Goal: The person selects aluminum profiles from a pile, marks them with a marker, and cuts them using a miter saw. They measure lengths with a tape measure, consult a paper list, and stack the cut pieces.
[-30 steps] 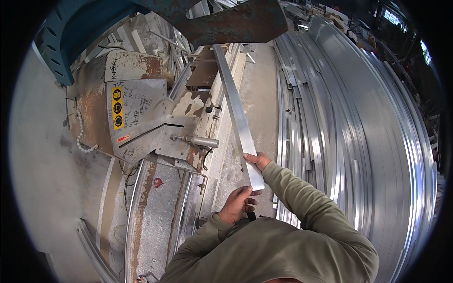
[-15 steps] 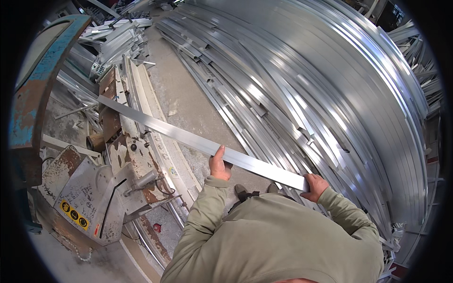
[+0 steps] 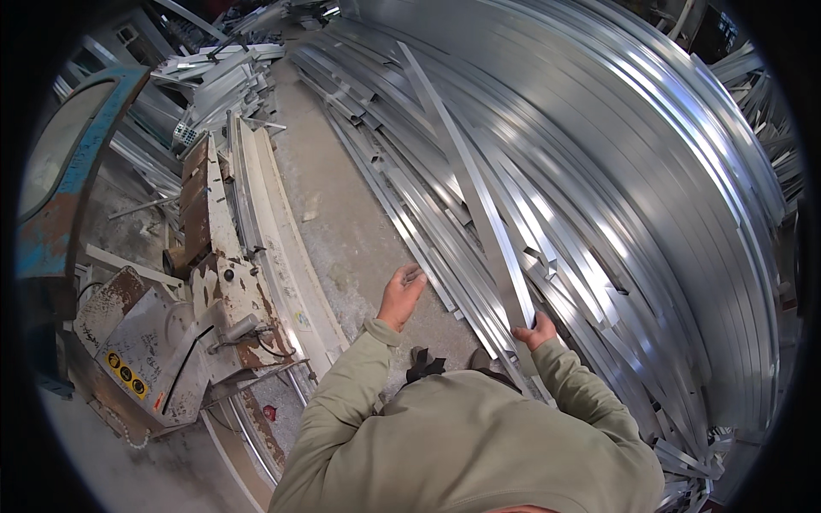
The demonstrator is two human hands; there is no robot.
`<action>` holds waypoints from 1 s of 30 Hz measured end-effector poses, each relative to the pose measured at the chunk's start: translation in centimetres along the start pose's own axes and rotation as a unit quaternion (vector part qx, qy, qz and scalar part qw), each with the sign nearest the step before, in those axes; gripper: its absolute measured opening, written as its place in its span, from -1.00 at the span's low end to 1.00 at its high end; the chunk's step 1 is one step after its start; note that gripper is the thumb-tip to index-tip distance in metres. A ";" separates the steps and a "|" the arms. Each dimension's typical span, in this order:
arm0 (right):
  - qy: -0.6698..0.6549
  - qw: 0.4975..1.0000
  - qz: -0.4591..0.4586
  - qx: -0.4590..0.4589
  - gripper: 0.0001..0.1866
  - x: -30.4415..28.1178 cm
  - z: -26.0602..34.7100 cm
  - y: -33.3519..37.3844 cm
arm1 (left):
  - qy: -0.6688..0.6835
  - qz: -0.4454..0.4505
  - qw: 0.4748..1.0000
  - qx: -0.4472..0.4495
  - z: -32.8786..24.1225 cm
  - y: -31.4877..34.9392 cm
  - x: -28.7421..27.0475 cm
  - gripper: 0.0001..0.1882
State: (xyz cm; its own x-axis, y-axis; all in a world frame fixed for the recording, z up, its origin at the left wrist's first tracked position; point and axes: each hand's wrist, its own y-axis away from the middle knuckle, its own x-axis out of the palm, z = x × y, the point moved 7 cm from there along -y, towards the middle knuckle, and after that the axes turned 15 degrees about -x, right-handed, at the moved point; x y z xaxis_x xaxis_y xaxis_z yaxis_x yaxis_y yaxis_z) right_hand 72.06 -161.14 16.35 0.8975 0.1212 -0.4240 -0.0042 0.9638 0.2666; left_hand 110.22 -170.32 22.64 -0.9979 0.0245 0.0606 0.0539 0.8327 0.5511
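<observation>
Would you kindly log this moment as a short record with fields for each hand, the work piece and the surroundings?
Left hand: left hand open, holding nothing, above the concrete floor
Right hand: right hand grips the near end of the aluminium bar
Bar: long, flat, lying over the stack of aluminium profiles
Left side: rusty cut-off saw on its bench
Clothing: olive sleeves

Two hands showed, the left hand [image 3: 400,295] and the right hand [image 3: 535,332], with one held aluminium strip [image 3: 475,192], one rusty saw machine [image 3: 184,333], and uncountable floor profiles [image 3: 650,171].
</observation>
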 end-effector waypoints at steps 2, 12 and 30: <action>0.037 0.997 -0.053 -0.046 -0.23 -2.2 -3.2 -8.3 | -0.017 -0.043 0.994 -0.101 3.9 2.6 -2.4 -0.32; 0.193 0.979 -0.010 0.060 -0.35 -10.5 -1.7 -29.7 | -0.304 -0.336 0.841 -0.296 36.7 29.8 -16.3 -0.47; 0.288 0.957 -0.011 0.027 -0.40 -8.8 -19.4 -27.9 | -0.336 -0.181 0.891 -0.245 36.6 24.8 -13.5 -0.56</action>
State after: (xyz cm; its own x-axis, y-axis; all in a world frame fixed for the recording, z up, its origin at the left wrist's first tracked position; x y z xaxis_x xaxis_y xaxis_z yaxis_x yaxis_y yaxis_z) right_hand 55.78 -184.52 -4.16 0.5056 0.2274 -0.8323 0.0489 0.9556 0.2907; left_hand 123.63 -129.77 4.98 -0.7416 0.2664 -0.6157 -0.4301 0.5154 0.7412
